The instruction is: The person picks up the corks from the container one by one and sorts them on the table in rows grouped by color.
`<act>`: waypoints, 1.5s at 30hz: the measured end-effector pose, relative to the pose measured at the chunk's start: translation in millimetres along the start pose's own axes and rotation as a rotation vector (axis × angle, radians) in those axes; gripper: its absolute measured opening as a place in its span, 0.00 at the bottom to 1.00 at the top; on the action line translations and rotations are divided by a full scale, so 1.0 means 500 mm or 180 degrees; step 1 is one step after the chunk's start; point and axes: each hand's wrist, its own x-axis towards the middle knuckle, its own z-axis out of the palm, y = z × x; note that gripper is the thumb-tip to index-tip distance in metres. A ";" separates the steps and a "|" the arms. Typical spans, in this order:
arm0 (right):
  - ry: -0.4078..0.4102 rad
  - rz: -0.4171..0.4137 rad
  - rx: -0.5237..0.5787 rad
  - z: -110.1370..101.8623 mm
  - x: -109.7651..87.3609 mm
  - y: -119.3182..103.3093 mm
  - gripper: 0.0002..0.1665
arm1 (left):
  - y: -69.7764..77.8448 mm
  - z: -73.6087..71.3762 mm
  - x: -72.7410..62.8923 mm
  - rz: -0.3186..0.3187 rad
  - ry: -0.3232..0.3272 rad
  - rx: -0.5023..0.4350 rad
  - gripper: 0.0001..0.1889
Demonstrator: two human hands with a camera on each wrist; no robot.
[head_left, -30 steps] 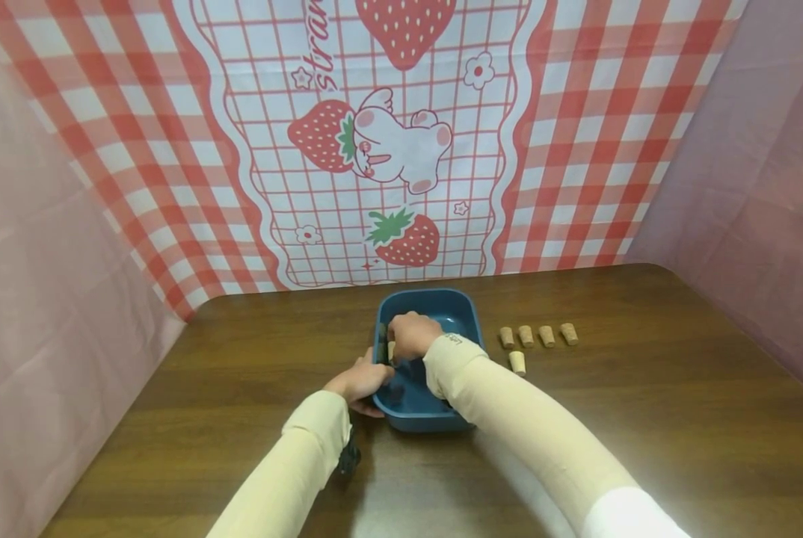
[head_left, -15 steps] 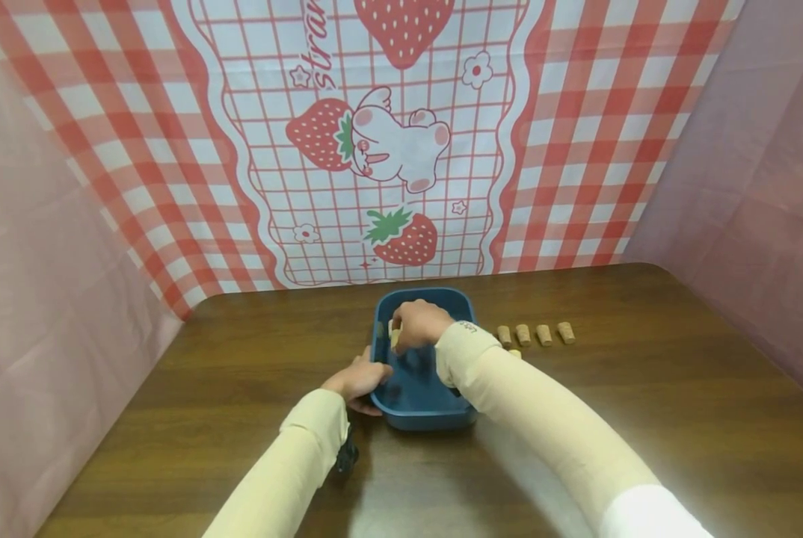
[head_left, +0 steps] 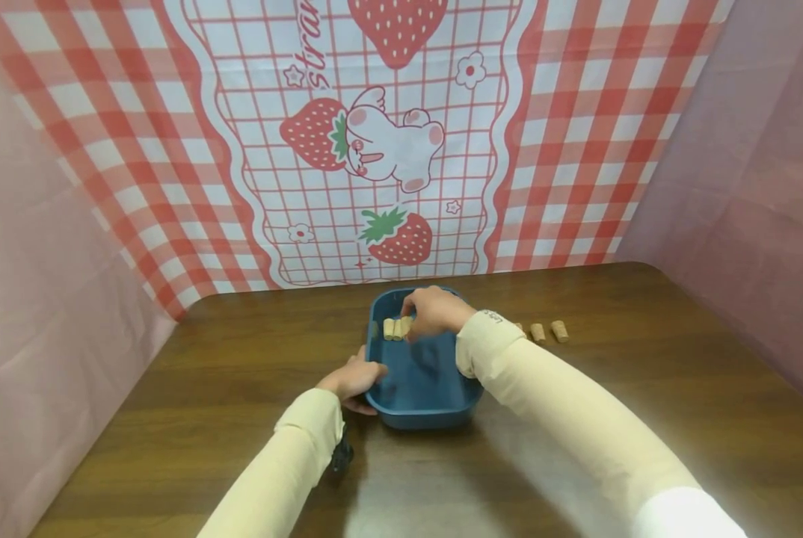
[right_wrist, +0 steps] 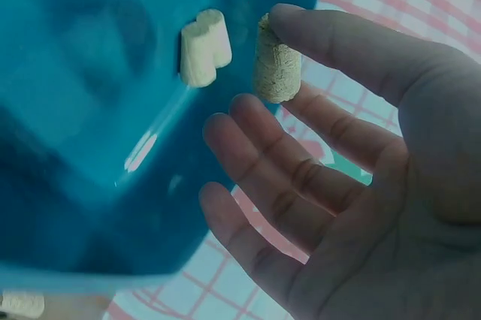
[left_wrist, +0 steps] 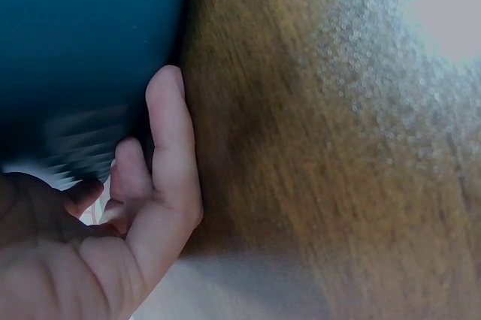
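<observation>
My left hand (head_left: 353, 377) grips the left side of a blue plastic bin (head_left: 423, 420), thumb over the rim and fingers along the outer wall (left_wrist: 90, 42). Over the bin's far half, my right hand (head_left: 437, 314) pinches a tapered cork stopper (right_wrist: 276, 64) between thumb and index finger; its other fingers (right_wrist: 289, 177) are spread, off the cork. Two paler cork stoppers (right_wrist: 198, 53) lie side by side inside the bin. In the head view this pair (head_left: 392, 329) is near the left wall, just left of the held cork.
On the brown wooden table (head_left: 240, 359), right of the bin, more cork stoppers (head_left: 559, 331) stand in a row, partly covered by my right sleeve (head_left: 549, 396). Behind the table hangs a red checked strawberry cloth (head_left: 401, 149).
My right hand has moved up and rightward from the bin's left wall, a cork still in its pinch. The two corks lying there now show. The left hand stays on the rim.
</observation>
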 end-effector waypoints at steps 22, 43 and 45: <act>0.0216 0.0055 0.0311 -0.057 -0.061 0.112 0.27 | 0.000 -0.005 -0.001 -0.0028 0.0019 -0.0011 0.43; 0.0142 0.0139 0.0334 -0.077 -0.135 0.224 0.27 | 0.001 -0.005 0.000 -0.0069 -0.0023 0.0013 0.43; 0.0122 0.0136 0.0346 -0.076 -0.142 0.233 0.28 | 0.001 -0.004 -0.001 -0.0070 -0.0024 0.0013 0.43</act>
